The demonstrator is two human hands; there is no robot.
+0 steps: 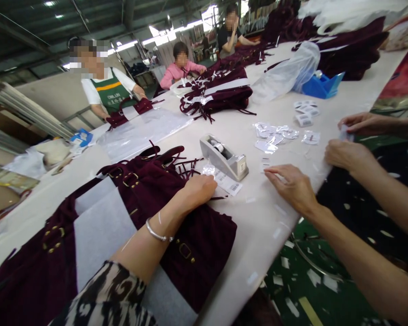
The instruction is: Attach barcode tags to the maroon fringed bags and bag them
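Apron [110,90], green with an orange stripe, worn by a co-worker [124,80]: capitals apparently reading "OMILUN" were printed on it, above a 2nd line of characters too small to be read. Hang tag [229,182], white, 1: a barcode and small print were borne, the print blurred beyond reading. White labels [305,119], several: dark printing was shown, not legible.

Left hand [200,188], ringed at the wrist by 1 silver bangle [154,231]: placed over the maroon bag [149,181], just beside the hang tag, fingers curled; the fingertips were partly hidden, and whether anything was gripped cannot be told. Right hand [290,185]: thumb and forefinger were closed on 1 clear strip [265,164] with dark marks, held above the table [258,217].

Maroon bag: laid on the table under the left forearm, wrapped by a white sheet [102,222], partly covered by a patterned sleeve [112,290] and cut off at lower left. Tape dispenser [222,156], grey, 1: stood just beyond the hang tag. Clear packets [270,136]: overlapped, contents blurred. At right, another person's hands [348,156]: a pale piece [345,132] was held, largely hidden by fingers.
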